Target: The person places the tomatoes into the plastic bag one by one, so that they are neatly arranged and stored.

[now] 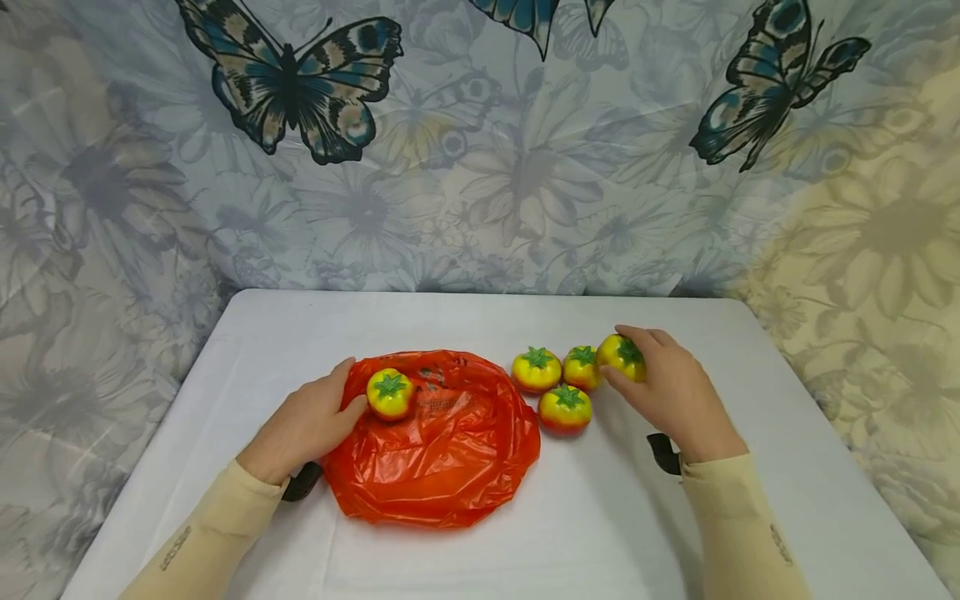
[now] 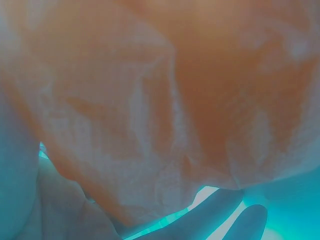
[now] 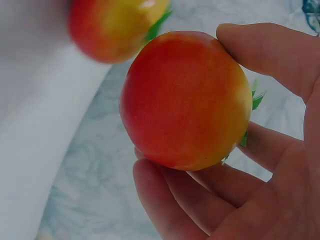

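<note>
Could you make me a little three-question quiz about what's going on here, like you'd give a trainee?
1. How many yellow-and-red fruits does the head view show?
2. True or false: the right hand holds a fruit.
3. Which is the left hand touching? A) the far table edge; B) the red bag; C) a butterfly print.

Key: 1. Five. 2. True. 3. B.

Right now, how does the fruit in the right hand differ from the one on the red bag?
The held fruit is in the right hand, while the other fruit rests on the red bag. The held fruit's leafy top tilts toward the palm; the other fruit's faces up. Both are round, yellow and red.
</note>
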The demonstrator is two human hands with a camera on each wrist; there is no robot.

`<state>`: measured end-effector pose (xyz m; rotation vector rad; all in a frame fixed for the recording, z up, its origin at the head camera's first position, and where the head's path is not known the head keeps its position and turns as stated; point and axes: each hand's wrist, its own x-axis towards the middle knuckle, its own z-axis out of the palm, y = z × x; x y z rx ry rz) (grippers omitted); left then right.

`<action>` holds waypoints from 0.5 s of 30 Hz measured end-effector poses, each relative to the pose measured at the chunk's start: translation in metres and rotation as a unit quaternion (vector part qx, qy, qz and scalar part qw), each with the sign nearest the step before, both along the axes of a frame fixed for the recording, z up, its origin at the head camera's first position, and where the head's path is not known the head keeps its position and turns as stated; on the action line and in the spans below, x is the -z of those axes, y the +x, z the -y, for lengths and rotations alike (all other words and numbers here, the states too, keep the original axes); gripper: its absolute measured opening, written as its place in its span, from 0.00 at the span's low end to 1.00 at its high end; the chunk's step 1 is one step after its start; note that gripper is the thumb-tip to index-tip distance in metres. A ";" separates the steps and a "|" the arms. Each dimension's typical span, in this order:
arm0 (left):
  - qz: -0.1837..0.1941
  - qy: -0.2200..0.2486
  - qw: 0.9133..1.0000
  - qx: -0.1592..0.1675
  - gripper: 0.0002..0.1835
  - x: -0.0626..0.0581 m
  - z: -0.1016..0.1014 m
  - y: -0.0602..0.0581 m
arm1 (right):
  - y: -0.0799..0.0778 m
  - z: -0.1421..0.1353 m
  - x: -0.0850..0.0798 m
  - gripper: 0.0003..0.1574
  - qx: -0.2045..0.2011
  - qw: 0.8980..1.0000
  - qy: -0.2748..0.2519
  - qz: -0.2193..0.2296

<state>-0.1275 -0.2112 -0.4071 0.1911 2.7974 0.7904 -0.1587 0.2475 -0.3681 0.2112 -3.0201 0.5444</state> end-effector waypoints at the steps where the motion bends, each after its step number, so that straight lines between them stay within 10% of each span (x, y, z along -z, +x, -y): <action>1: 0.001 0.000 1.000 0.000 0.41 -0.001 0.000 0.000 | 0.001 0.004 -0.002 0.42 -0.001 1.000 -0.001 0.000; 15: 0.011 -0.005 1.000 -0.008 0.41 -0.001 0.000 -0.002 | -0.009 0.088 -0.014 0.41 -0.089 0.996 -0.013 -0.023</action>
